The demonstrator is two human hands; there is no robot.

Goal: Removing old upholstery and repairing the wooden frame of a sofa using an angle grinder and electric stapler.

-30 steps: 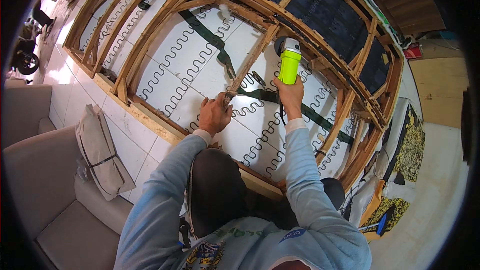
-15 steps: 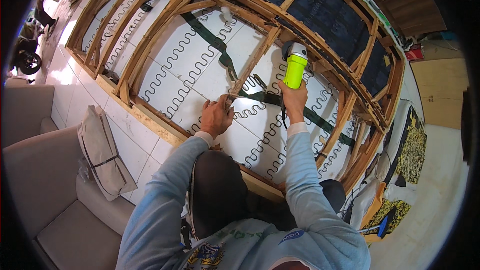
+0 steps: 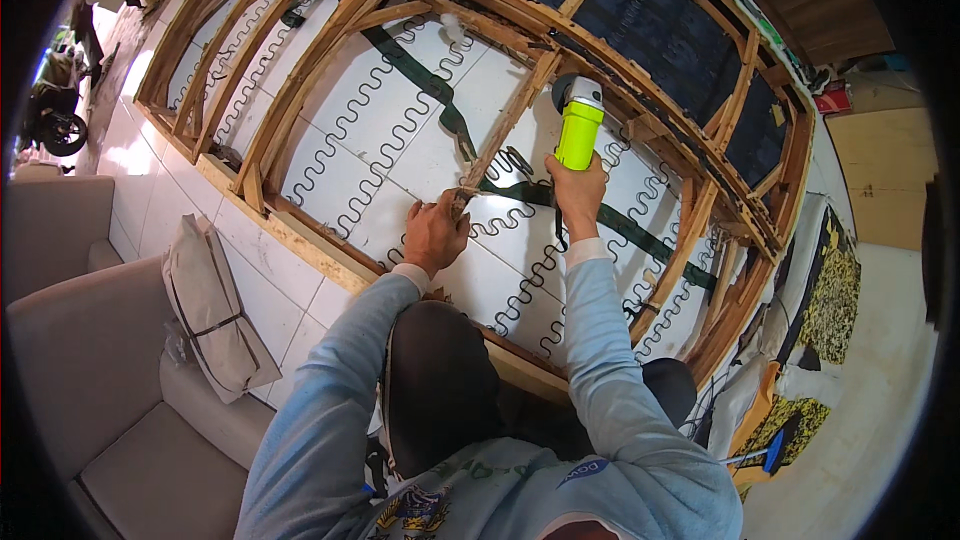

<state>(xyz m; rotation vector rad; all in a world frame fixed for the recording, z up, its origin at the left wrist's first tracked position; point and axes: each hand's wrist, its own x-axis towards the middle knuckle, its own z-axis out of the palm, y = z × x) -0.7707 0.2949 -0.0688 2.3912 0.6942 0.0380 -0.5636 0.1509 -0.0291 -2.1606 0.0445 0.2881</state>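
Observation:
My right hand (image 3: pixel 578 195) grips the body of a bright yellow-green angle grinder (image 3: pixel 576 140). Its grey head and dark disc sit up beside the upper end of a wooden crosspiece (image 3: pixel 510 125). At the crosspiece's near end my left hand (image 3: pixel 437 233) is closed, the fingers curled round the wood. The crosspiece belongs to a bare wooden sofa frame (image 3: pixel 300 245) lying on the floor. Wavy metal springs (image 3: pixel 345 145) and a dark green webbing strap (image 3: pixel 425 80) stretch across its opening. Whether the disc touches wood I cannot tell.
Dark fabric (image 3: pixel 650 30) covers the frame's far part. A beige armchair (image 3: pixel 110 340) stands at left, with a strapped beige bundle (image 3: pixel 215 310) leaning on it. Speckled yellow foam (image 3: pixel 830 300) and a blue-handled tool (image 3: pixel 772 450) lie at right. White tiles (image 3: pixel 260 280) surround the frame.
My right hand has shifted slightly left and toward me with the grinder, whose head now tilts a little differently. My left hand has stayed at the crosspiece.

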